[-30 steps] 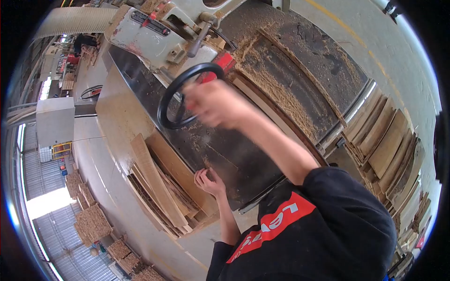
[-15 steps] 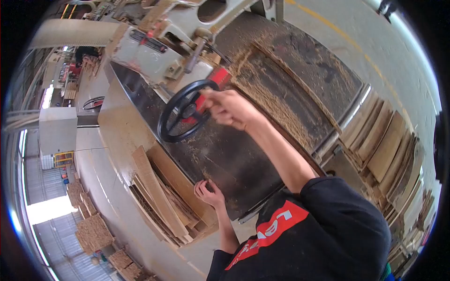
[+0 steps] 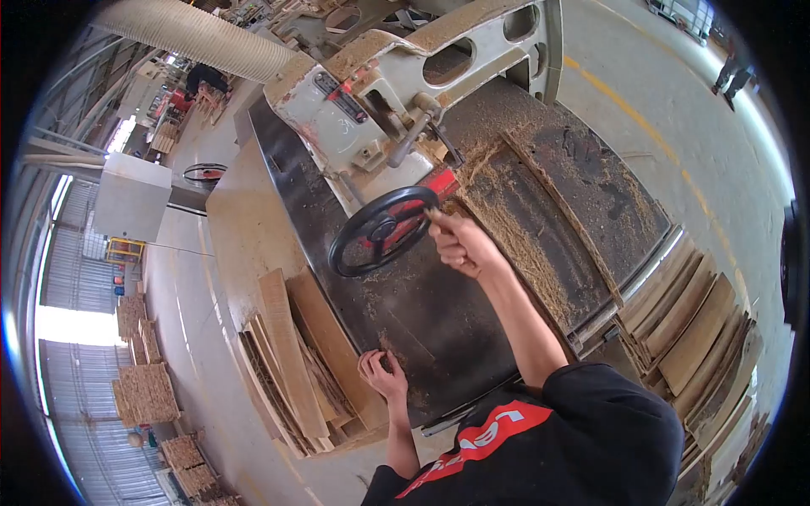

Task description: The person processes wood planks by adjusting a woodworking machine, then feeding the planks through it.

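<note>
"Two hands in view, and we've got the black handwheel [image 3: 384,228] tilted over the dark tabletop [image 3: 447,316], just below the pale machine head [image 3: 308,110]!"

"We see the right hand [image 3: 462,246] clenched at the wheel's right rim, seemingly round its small handle, though the fingers hide most of that."

"And the left hand [image 3: 384,374]? Below the wheel, well apart from it, fingers loosely curled by the tabletop's edge; whether they hold anything, we can't tell."

"A broad stretch of tabletop runs between wheel and left hand, so there's room there. Right of the wheel, sawdust [image 3: 506,228] heaps up along a narrow wooden strip [image 3: 558,212]."

"Below-left of the wheel, we spot boards [image 3: 299,363] stacked just beside the edge. More planks [image 3: 696,333] lie well to its right."

"And beyond, upper right of the wheel, grey floor [image 3: 709,126] opens wide!"
</note>
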Tool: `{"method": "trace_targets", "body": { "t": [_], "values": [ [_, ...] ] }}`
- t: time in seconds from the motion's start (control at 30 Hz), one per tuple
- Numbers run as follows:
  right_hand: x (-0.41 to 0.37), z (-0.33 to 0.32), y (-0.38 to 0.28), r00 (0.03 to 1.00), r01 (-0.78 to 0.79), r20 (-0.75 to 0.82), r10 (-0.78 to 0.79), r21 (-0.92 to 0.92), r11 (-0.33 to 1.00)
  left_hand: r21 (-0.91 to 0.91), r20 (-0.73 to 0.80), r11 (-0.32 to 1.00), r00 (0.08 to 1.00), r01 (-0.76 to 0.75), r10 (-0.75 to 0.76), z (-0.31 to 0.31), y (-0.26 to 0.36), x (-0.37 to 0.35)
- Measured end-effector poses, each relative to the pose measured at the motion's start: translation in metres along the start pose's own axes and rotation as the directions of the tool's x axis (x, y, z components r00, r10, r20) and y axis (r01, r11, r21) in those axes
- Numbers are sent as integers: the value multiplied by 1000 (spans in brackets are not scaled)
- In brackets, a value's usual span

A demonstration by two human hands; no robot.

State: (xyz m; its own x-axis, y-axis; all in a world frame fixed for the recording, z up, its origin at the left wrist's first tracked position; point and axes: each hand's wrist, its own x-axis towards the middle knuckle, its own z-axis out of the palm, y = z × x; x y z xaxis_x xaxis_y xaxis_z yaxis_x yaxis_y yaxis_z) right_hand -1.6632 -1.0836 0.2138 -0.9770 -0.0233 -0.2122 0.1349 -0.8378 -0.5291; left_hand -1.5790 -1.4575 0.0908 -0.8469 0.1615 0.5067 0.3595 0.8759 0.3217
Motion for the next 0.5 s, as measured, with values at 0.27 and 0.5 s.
{"method": "trace_targets", "body": {
  "t": [0.27,0.5],
  "values": [
    [19,109,108,966,-231,57,253,-262,937,40,18,999,1000,-19,18,-3,1,-2],
    [16,-14,41,985,-147,-69,155,105,984,8,43,1000,999,4,-4,1,-4,-3]
  ]
}}
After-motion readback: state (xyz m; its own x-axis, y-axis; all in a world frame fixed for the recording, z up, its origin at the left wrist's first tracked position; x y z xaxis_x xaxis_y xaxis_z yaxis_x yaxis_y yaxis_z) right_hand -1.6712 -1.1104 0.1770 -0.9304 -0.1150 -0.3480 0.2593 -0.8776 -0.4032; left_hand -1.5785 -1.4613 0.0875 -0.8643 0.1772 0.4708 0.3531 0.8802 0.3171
